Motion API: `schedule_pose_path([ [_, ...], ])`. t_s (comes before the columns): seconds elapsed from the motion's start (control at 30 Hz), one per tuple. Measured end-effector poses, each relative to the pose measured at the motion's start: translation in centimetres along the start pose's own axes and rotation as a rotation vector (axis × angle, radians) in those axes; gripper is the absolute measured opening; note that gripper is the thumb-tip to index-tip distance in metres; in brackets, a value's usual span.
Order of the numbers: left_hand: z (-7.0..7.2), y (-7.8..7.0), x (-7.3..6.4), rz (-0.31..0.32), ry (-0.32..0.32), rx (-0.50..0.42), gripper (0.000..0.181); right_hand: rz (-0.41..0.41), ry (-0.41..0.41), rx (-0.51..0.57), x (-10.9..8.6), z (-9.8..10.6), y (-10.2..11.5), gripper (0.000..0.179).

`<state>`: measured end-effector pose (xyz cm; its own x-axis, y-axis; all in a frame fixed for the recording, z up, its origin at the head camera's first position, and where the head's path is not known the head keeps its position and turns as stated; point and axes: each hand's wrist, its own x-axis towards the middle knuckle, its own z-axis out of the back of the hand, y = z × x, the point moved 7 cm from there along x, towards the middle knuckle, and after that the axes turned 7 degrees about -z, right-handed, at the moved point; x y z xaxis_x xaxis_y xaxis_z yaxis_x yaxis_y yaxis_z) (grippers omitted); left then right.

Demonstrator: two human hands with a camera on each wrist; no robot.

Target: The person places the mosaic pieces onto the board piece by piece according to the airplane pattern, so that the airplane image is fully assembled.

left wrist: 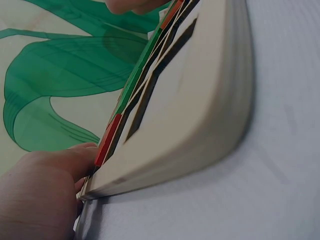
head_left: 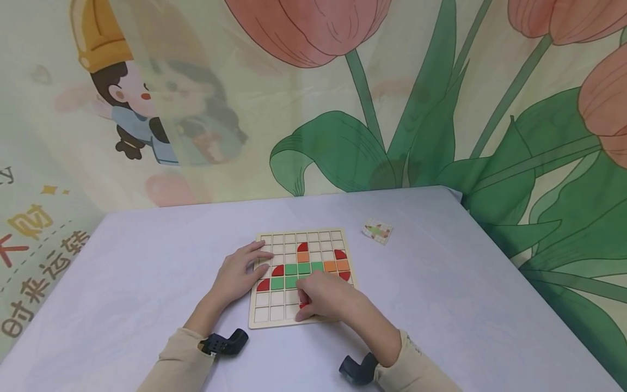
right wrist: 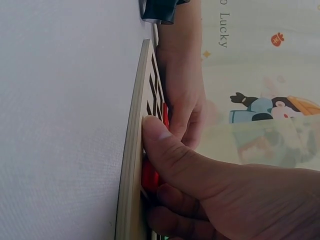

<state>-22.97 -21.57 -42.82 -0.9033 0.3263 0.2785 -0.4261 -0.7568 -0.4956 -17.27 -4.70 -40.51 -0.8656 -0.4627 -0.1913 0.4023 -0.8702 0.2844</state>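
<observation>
A square wooden grid board [head_left: 276, 325] lies on the table with green squares [head_left: 291, 269], orange squares [head_left: 330, 265] and red quarter-round pieces [head_left: 263, 285] set in its cells. My left hand [head_left: 237, 273] rests along the board's left edge, fingers extended over the rim; its thumb side [left wrist: 55, 175] shows beside a red piece in the left wrist view. Over the lower middle cells, my right hand [head_left: 325, 296] is bent down and pinches a red block [right wrist: 149, 176] between thumb and curled fingers, close against the board. Part of that block is hidden by the fingers.
A small card [head_left: 377, 231] printed with a coloured grid pattern lies beyond the board's upper right corner. White cloth covers the table [head_left: 426, 261], and a printed curtain [head_left: 254, 109] hangs behind it. Dark wrist cameras [head_left: 225, 343] sit near both sleeves.
</observation>
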Motion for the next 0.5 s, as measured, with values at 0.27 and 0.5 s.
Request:
schedule_pose_path([
  [0.27,0.2,-0.28,-0.03,-0.003,0.0,-0.004,0.03,0.003,0.013,-0.007,0.06,-0.07,0.02,0.032],
  [0.5,0.48,-0.51,-0.14,-0.016,-0.002,-0.005,0.029,0.002,0.015,-0.005,0.09,-0.12,0.05,0.032],
])
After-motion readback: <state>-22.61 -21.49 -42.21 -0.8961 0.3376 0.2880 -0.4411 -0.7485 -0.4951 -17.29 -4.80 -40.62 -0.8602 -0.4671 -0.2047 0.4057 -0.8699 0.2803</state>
